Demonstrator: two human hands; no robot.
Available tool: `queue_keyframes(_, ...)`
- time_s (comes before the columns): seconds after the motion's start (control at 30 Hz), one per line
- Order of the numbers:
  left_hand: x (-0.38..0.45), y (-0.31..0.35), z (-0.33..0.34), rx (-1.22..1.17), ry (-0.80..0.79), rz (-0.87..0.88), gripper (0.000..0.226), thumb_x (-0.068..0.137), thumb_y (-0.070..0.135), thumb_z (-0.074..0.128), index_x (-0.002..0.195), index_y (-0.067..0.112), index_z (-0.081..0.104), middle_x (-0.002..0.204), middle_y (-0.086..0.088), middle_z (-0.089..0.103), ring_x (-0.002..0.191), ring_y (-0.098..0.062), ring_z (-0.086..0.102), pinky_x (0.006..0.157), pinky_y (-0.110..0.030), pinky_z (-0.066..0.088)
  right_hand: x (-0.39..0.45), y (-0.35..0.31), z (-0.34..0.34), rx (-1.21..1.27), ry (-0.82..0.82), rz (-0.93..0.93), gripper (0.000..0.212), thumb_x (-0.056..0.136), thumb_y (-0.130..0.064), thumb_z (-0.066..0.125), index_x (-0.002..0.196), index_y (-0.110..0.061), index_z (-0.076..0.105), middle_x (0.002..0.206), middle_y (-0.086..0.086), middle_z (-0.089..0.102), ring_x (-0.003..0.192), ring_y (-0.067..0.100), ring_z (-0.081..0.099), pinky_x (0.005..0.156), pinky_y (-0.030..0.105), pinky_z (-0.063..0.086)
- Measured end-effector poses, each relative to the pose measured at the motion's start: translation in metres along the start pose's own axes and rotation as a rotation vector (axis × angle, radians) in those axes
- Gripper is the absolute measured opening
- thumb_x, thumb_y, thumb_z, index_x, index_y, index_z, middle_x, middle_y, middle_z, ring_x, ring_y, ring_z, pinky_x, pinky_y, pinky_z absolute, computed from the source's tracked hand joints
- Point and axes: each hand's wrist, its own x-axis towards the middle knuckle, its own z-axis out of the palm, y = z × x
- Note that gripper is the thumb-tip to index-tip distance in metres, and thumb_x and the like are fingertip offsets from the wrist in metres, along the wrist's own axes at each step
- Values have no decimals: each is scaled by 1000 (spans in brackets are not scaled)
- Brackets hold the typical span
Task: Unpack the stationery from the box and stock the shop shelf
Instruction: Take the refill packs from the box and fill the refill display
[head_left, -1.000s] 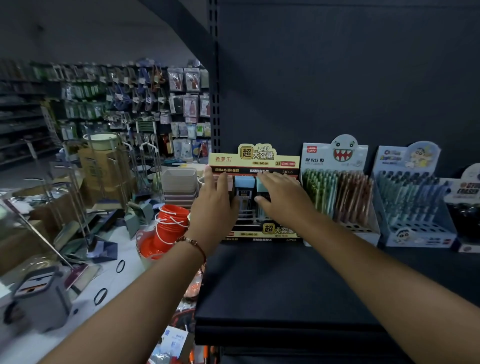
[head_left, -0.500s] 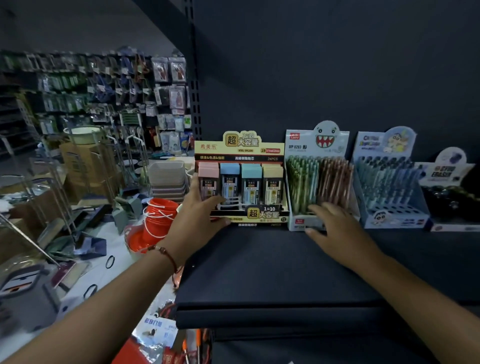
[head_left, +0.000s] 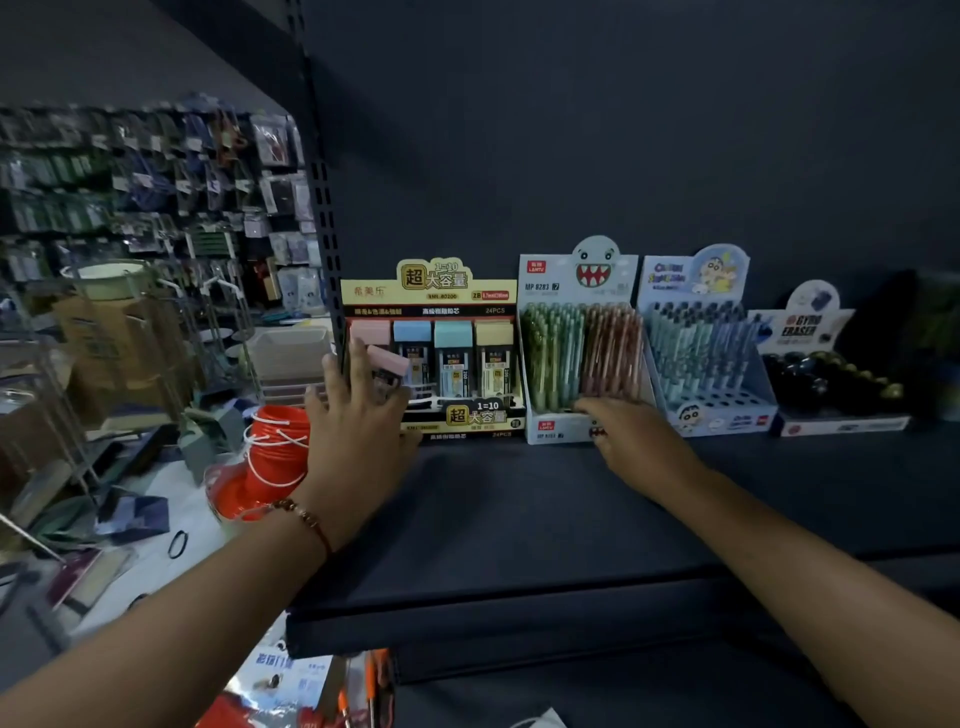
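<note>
While the left hand (head_left: 358, 431) pinches a tilted pink lead case (head_left: 388, 366), the right hand (head_left: 631, 441) rests flat, fingers straight, against the pen box (head_left: 558, 428).

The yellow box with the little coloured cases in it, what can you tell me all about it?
The yellow display box looks like printed cardboard, with a tall yellow header card bearing gold and black lettering and "24PCS". It stands upright at the left end of the dark shelf, beside the monster-face pen box. Inside stand cases with blue, teal and yellow caps. A pink-capped case tilts out at its left, by the left hand, whose fingers reach the box's left front.
</note>
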Motion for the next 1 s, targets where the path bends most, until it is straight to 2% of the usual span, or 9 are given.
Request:
queue_keyframes(0.07, 3, 10, -4, -17, -17, 4, 66, 93, 53, 51, 150, 36, 22, 159, -22, -19, 145, -50, -4, 114, -63, 16, 1, 5, -2, 0, -17, -7, 59, 94, 7, 48, 143, -24, 47, 142, 4, 54, 121, 25, 54, 92, 36, 46)
queue_keyframes(0.17, 14, 8, -2, -129, -100, -3, 70, 93, 51, 53, 152, 42, 17, 161, -16, -13, 148, -42, -1, 116, -60, 20, 7, 10, -5, -20, -46, -26, 62, 92, 8, 49, 143, -27, 48, 143, 2, 54, 121, 24, 56, 88, 35, 48)
queue_keyframes(0.33, 22, -12, -2, -212, -66, -93, 72, 87, 70, 48, 149, 43, 25, 151, -17, 24, 138, -38, 24, 110, -54, 31, 7, 12, -2, -15, -15, -18, 61, 93, 8, 50, 144, -25, 47, 144, 3, 53, 124, 25, 54, 95, 39, 49)
queue_keyframes(0.4, 22, -15, 0, -220, -123, -128, 75, 86, 74, 41, 151, 46, 14, 155, -17, 15, 142, -43, 14, 111, -59, 27, 9, 9, 1, -17, 8, -16, 61, 91, 9, 50, 142, -25, 50, 139, 4, 57, 119, 25, 57, 91, 36, 49)
queue_keyframes(0.53, 22, -17, -4, -438, -270, -143, 76, 91, 67, 44, 150, 52, -1, 160, -14, -24, 144, -50, -14, 113, -65, 19, 15, 3, 1, -47, -17, 37, 56, 89, 8, 50, 133, -27, 55, 130, 5, 62, 108, 25, 59, 78, 36, 50)
queue_keyframes(0.6, 21, -19, -6, -427, -199, -98, 74, 94, 60, 45, 151, 50, -2, 159, -16, -24, 144, -50, -12, 112, -64, 23, 17, 4, 2, -27, -12, 42, 55, 89, 8, 50, 132, -26, 56, 128, 5, 62, 106, 26, 60, 75, 35, 48)
queue_keyframes(0.73, 26, -30, -9, -276, 106, 39, 75, 98, 31, 50, 155, 38, 2, 161, -17, -17, 148, -43, 0, 115, -57, 26, 16, 9, 5, -3, 0, -1, 56, 90, 10, 51, 135, -22, 56, 130, 8, 62, 107, 27, 61, 82, 39, 52)
queue_keyframes(0.83, 38, -34, -10, -318, 98, 11, 69, 99, 23, 48, 156, 30, 11, 164, -13, 0, 148, -35, 15, 113, -52, 32, 19, 10, 4, -15, -11, -2, 56, 89, 9, 52, 136, -22, 55, 131, 7, 62, 109, 27, 61, 84, 41, 53)
queue_keyframes(1.0, 57, -35, 3, -359, 71, -13, 62, 97, 20, 51, 152, 27, 23, 155, -8, 24, 133, -31, 39, 95, -45, 50, 16, 10, 3, -10, -16, 4, 59, 91, 9, 53, 141, -21, 51, 136, 7, 59, 116, 27, 59, 91, 41, 52)
